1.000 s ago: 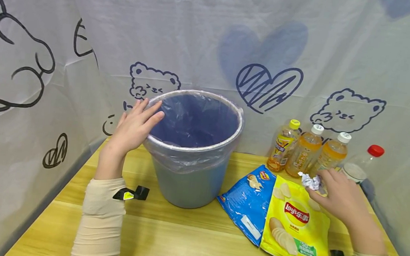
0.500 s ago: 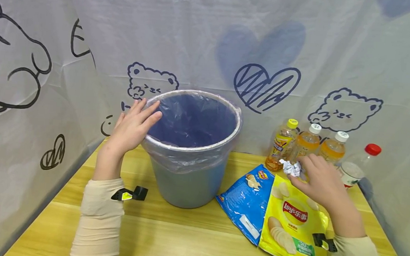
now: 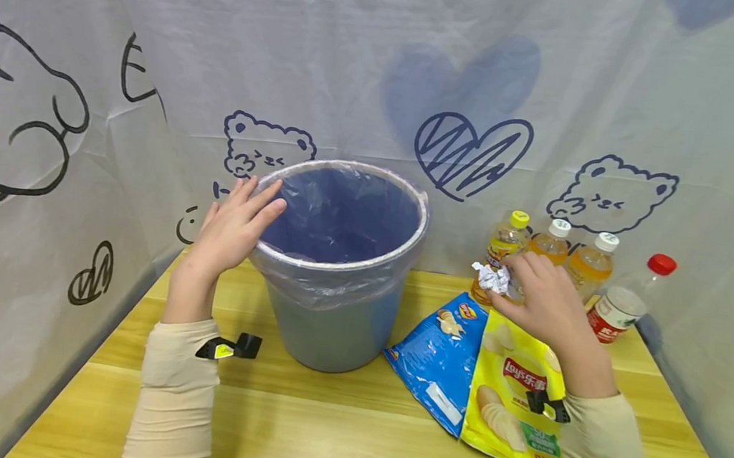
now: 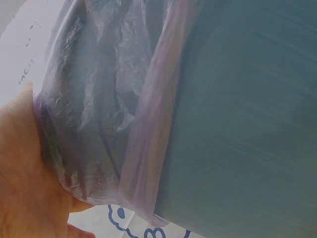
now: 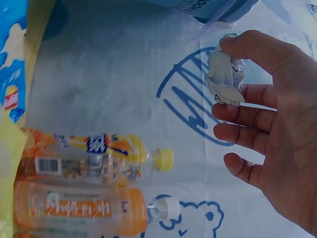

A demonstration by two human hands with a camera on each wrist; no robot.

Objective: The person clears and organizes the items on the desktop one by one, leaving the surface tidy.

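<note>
My left hand (image 3: 231,225) rests on the left rim of a grey-blue trash bin (image 3: 335,338), its fingers mostly straight. A clear plastic liner (image 4: 99,84) is folded over that rim, and the left wrist view shows the hand (image 4: 29,173) against it. Between the thumb and fingers of my right hand (image 3: 549,301) is a crumpled white paper ball (image 3: 491,277). In the right wrist view the thumb and fingers pinch the paper ball (image 5: 225,77). The right hand hangs in the air before the bottles, right of the bin.
Flat on the table (image 3: 299,439) lie a blue chip bag (image 3: 437,364) and a yellow chip bag (image 3: 486,440). Behind them stand a yellow-capped bottle (image 3: 505,241), two white-capped bottles (image 3: 591,264) and a red-capped bottle (image 3: 619,310). A patterned cloth (image 3: 353,70) hangs behind.
My right hand has moved left and slightly up with the paper ball, from over the yellow chip bag towards the bin. The left hand has stayed on the rim.
</note>
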